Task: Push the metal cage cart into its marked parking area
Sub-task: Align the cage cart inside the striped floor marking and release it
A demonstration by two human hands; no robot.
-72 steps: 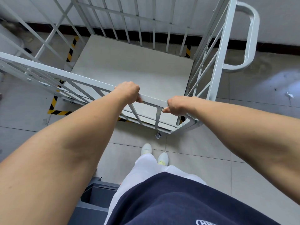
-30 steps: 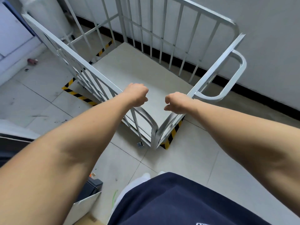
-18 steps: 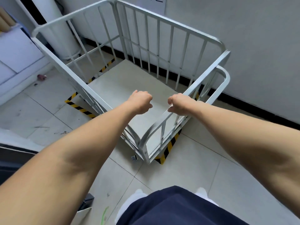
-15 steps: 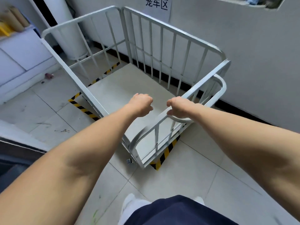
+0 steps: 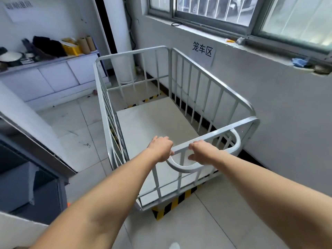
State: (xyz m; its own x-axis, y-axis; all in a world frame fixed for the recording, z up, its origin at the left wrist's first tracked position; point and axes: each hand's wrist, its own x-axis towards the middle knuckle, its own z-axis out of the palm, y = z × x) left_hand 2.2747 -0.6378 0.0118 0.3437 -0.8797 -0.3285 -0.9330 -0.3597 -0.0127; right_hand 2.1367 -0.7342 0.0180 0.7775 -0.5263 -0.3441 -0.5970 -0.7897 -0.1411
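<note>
The white metal cage cart (image 5: pixel 212 90) stands close along the right wall, with a pale flat floor and barred sides. Yellow-black floor tape (image 5: pixel 172 203) shows under its near end, and more tape (image 5: pixel 147 100) shows beyond its far end. My left hand (image 5: pixel 160 148) is closed around the top rail of the cart's near side. My right hand (image 5: pixel 203 151) grips the same rail a little to the right, above the curved push handle (image 5: pixel 181 168). A paper sign (image 5: pixel 202 51) with characters hangs on the wall above the cart.
A white cabinet (image 5: pixel 53 76) with clutter on top lines the far left wall. A white column (image 5: pixel 120 38) stands behind the cart. A grey desk or bin (image 5: pixel 27 180) sits at my left. A barred window (image 5: pixel 233 9) tops the right wall.
The view swung around the cart's near corner and lifted. My hands shifted along the top rail onto the handle side, and the cart now sits parallel to the wall.
</note>
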